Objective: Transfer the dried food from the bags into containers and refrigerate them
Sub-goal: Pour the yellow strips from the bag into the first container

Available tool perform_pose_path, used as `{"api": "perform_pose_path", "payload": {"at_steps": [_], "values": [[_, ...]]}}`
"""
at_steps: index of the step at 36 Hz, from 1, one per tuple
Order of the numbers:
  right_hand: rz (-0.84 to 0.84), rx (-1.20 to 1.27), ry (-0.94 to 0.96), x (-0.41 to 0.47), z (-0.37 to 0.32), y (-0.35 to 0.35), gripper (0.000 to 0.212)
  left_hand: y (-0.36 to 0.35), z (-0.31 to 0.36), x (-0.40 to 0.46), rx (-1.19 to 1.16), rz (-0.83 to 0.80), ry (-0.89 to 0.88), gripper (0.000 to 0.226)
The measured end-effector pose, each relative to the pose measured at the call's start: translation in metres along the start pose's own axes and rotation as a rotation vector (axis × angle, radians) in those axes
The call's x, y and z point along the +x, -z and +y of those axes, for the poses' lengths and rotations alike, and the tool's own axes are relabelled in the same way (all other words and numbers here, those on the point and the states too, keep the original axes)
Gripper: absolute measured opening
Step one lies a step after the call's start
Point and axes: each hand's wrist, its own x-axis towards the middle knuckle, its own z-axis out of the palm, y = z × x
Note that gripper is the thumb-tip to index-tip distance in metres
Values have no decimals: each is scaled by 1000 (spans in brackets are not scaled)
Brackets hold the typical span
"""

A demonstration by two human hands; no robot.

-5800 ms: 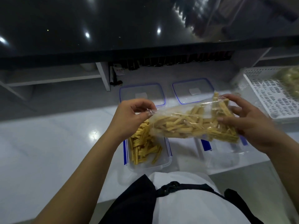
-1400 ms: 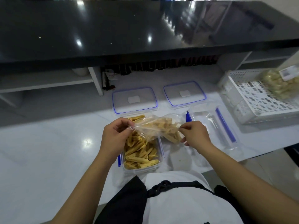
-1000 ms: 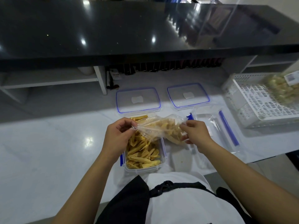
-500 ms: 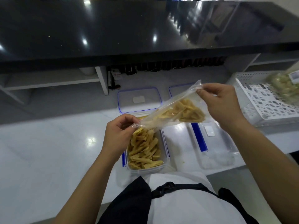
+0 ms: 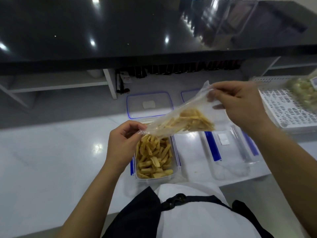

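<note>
A clear plastic bag [image 5: 187, 117] of yellow dried sticks hangs tilted above the white counter. My right hand [image 5: 240, 103] pinches its raised far corner. My left hand [image 5: 125, 143] pinches the low mouth end, just over a clear container [image 5: 154, 178] with blue clips. That container holds a heap of the same sticks [image 5: 152, 157]. A second clear container [image 5: 229, 170] stands to the right with only a small white packet [image 5: 223, 140] in it.
Two blue-rimmed lids [image 5: 149, 105] lie behind the containers; the right one [image 5: 186, 96] is partly hidden by the bag. A white perforated basket [image 5: 283, 109] at the right holds another bag of food [image 5: 303, 90]. A black upper counter [image 5: 137, 31] overhangs the back.
My right hand has lifted the bag's far end from counter level up and to the right, tilting the bag toward the left container. The left hand stayed at the bag's mouth.
</note>
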Motion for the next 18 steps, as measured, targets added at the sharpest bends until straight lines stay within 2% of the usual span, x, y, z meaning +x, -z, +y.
{"api": "perform_pose_path", "payload": {"at_steps": [3,8,13,16,18], "values": [[-23,3,115,-5,-10,6,19,4,3,1,-10,2,-54,18],[-72,-16,21,0,-8,2,18,7,-1,1,5,-5,-35,22],[-76,1,125,-6,-16,5,19,13,-6,-8,56,-20,-55,21],[-114,-31,63,-4,-13,-2,19,16,-11,-10,106,-106,7,28],[-131,-53,35,-6,-12,-7,20,15,-11,-12,156,-205,55,43]]}}
